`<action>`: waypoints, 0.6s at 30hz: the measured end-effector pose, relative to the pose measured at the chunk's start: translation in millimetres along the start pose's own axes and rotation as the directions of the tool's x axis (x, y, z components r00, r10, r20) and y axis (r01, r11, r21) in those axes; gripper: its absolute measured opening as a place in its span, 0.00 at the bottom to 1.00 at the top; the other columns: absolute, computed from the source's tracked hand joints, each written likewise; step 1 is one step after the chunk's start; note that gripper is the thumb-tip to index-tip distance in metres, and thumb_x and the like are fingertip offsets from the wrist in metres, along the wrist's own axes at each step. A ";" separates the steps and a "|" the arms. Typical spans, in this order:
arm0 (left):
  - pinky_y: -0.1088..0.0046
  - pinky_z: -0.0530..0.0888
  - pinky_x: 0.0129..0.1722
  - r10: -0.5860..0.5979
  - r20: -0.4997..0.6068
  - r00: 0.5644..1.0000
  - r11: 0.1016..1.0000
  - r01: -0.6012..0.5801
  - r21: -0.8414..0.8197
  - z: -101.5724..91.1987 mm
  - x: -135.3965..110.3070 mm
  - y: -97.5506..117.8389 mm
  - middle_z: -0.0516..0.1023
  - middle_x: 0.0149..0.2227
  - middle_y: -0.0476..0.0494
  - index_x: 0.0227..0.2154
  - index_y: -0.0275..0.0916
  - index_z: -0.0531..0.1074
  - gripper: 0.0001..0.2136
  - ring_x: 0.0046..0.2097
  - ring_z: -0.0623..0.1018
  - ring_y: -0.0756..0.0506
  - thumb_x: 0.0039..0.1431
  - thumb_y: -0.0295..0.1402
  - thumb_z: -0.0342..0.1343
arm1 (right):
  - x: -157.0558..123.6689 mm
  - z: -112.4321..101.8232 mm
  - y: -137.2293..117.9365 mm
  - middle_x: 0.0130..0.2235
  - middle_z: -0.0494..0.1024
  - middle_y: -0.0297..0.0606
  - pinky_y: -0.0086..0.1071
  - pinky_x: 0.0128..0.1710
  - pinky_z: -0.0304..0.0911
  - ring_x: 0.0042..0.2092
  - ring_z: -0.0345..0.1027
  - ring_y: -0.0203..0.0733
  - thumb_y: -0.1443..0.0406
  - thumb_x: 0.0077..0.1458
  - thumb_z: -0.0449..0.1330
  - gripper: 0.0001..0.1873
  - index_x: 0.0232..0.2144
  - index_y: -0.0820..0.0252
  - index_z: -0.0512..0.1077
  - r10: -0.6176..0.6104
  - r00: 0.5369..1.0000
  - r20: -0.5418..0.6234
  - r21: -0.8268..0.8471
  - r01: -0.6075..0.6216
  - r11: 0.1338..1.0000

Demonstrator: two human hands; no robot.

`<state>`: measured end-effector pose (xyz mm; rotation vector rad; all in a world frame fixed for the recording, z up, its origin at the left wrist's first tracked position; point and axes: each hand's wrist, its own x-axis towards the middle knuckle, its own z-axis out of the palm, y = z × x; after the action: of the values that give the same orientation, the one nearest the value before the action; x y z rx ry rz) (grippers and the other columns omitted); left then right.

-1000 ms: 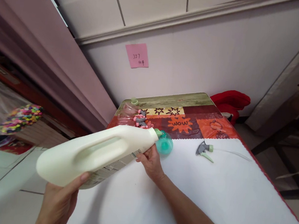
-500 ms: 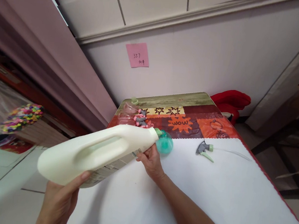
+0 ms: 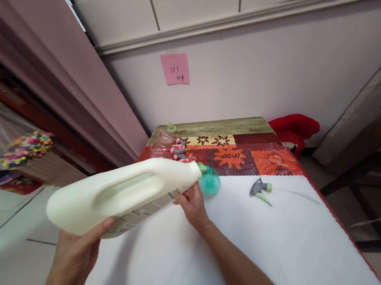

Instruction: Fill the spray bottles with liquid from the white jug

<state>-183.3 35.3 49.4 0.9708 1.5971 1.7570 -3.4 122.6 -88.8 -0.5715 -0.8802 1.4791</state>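
A large cream-white jug with a built-in handle (image 3: pixel 75 203) is tilted over the table, its green spout (image 3: pixel 202 167) at the mouth of a round teal bottle (image 3: pixel 210 184). My left hand (image 3: pixel 78 251) grips the jug's lower body, thumb on the label side. Near the neck, my right hand (image 3: pixel 193 206) supports the jug from below with its fingers curled against it. Whether liquid flows at the spout I cannot make out. To the right lies a grey and green trigger spray head (image 3: pixel 260 190) with a clear tube.
Pink and grey spray heads (image 3: pixel 180 150) and a pale green cap (image 3: pixel 171 128) lie at the table's far left. White cloth (image 3: pixel 267 250) covers the near tabletop. A wall with a pink note (image 3: pixel 175 69) stands behind; a red item (image 3: pixel 292 129) is beyond the far right corner.
The jug's base has shifted very slightly left, while its spout stays at the teal bottle's mouth. Both hands keep their hold.
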 end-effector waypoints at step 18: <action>0.61 0.72 0.59 0.006 -0.031 0.999 0.999 -0.005 0.034 5.4 -2.1 3.9 0.82 0.47 0.45 0.47 0.44 0.77 0.34 0.57 0.76 0.35 0.29 0.34 0.76 | -0.6 2.3 -6.1 0.39 0.77 0.33 0.30 0.29 0.71 0.36 0.73 0.39 0.58 0.47 0.71 0.29 0.48 0.52 0.63 0.016 1.000 -0.010 -0.009 -0.016 1.000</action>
<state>-177.4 36.3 53.1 0.9686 1.6507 1.7618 -1.5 121.3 -82.7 -0.5934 -0.8763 1.4861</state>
